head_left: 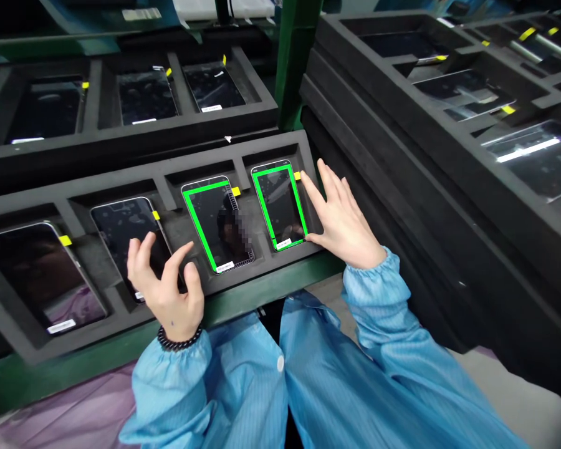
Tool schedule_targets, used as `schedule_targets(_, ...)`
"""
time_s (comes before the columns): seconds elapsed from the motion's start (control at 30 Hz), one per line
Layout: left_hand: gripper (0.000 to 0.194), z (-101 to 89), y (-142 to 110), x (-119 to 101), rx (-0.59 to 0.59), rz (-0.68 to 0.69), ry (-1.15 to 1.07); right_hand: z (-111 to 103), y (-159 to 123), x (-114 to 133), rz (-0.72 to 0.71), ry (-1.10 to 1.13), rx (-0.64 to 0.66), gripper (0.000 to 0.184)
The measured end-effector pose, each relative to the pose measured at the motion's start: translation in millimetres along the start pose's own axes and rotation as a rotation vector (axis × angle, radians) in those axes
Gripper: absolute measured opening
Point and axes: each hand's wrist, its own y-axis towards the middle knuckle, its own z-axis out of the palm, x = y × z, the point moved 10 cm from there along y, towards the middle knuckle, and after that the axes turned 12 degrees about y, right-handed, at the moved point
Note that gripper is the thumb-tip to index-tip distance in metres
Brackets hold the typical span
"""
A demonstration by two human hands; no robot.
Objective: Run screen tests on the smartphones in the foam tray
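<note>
While both hands were over the near black tray [166, 190], the right hand [340, 218] was open, its fingers spread at the right edge of the rightmost screen [280, 202]. Its index fingertip was beside a yellow tab [297, 176], and its thumb reached the screen's lower right corner; whether they touched it was hard to tell. That screen lay flat in its compartment, showing a lit green border. The left hand [171, 293] was open too, fingers bent and parted, gripping nothing, above the right part of a dark screen [119, 227]. Between the hands lay another screen [210, 224] with green along its top and left edges. A green rail [271, 284] ran along the tray's near side, and stacked black trays [374, 137] stood to the right.
</note>
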Motion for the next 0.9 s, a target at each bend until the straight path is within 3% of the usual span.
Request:
schedule_targets(0.23,0.039,0.1,-1.1,0.8,0.002,0.003,0.002,-4.7,-6.2,10.9,-0.034,0.08,0.036,0.085)
schedule_targets(0.33,0.039,0.1,-1.2,0.2,0.001,0.008,0.0,-11.3,-12.4,20.1,-0.078,0.087,-0.059,0.06)
schedule_targets(0.43,0.038,0.2,-0.8,0.0,0.001,0.007,-0.002,-0.2,-19.6,38.6,-0.211,0.099,-0.076,0.032)
schedule_targets(0.63,0.037,0.0,-0.5,-0.6,-0.001,0.008,0.006,32.4,-29.9,54.4,-0.303,0.055,0.005,0.03)
schedule_targets(0.8,0.037,0.5,-0.7,0.9,0.01,-0.003,0.023,29.5,-35.1,57.9,-0.381,0.111,-0.005,0.026)
schedule_targets(0.9,0.037,0.2,-0.5,0.9,0.006,0.0,0.021,28.3,-29.6,53.3,-0.316,0.097,-0.02,0.031)
